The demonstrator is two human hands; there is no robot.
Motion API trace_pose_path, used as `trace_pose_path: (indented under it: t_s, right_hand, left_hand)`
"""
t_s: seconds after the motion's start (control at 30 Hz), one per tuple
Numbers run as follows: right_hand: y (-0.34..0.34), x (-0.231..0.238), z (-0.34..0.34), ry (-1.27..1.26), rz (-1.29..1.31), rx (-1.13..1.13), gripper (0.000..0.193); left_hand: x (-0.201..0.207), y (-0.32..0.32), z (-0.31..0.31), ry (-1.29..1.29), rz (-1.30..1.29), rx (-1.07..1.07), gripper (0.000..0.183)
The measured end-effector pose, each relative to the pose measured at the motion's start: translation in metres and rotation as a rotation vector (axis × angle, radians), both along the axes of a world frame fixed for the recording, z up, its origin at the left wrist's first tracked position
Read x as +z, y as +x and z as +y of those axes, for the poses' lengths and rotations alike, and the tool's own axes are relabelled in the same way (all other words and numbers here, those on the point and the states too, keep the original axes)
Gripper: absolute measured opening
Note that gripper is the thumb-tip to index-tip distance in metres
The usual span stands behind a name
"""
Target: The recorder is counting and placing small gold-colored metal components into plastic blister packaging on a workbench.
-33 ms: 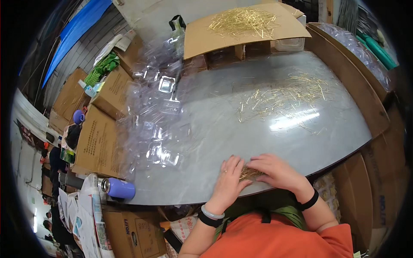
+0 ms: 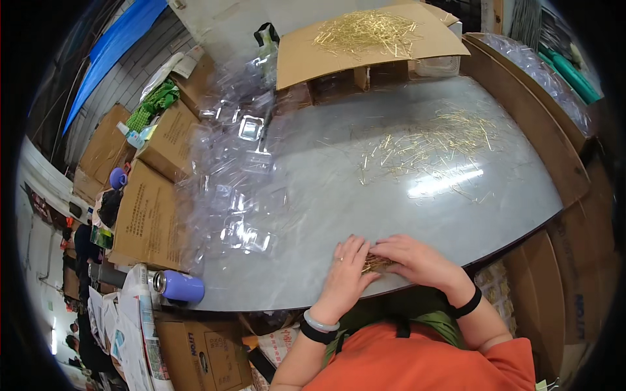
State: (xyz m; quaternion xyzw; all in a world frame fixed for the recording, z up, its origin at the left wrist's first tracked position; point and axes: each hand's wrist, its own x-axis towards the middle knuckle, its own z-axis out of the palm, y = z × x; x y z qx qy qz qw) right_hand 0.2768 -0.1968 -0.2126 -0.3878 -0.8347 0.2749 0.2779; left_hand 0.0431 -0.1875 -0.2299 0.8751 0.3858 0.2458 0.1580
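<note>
At the near edge of the grey table (image 2: 319, 195), both hands are cupped around a small bundle of thin gold-coloured pins (image 2: 375, 263). My left hand (image 2: 347, 268) presses on the bundle's left side, fingers together and pointing away from me. From the right, my right hand (image 2: 413, 260) curls over it, its fingertips close to the left hand. Part of the bundle is hidden beneath my fingers. Farther off on the right half of the table lies a loose, scattered heap of similar gold pins (image 2: 433, 146).
Clear plastic cases (image 2: 244, 163) are piled along the table's left side. A cardboard sheet (image 2: 297, 65) at the back bears a larger heap of gold pins (image 2: 365, 32). Purple bottle (image 2: 182, 287) stands at the near left corner. Cardboard boxes (image 2: 147, 215) line the left; a cardboard wall (image 2: 531, 117) borders the right.
My right fingertips sit very slightly nearer my left hand. Both hands stay around the bundle of pins; the rest looks the same.
</note>
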Motion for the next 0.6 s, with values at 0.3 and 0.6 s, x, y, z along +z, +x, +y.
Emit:
trace_pose_path:
  t_s: [0.3, 0.6]
  right_hand:
    - [-0.035, -0.014, -0.043, 0.133, 0.027, -0.435, 0.071]
    - [-0.012, -0.007, -0.021, -0.066, 0.204, -0.199, 0.086]
  left_hand:
    - [0.010, 0.007, -0.007, -0.016, 0.029, -0.012, 0.071]
    - [0.006, 0.005, -0.008, 0.006, -0.024, 0.001, 0.066]
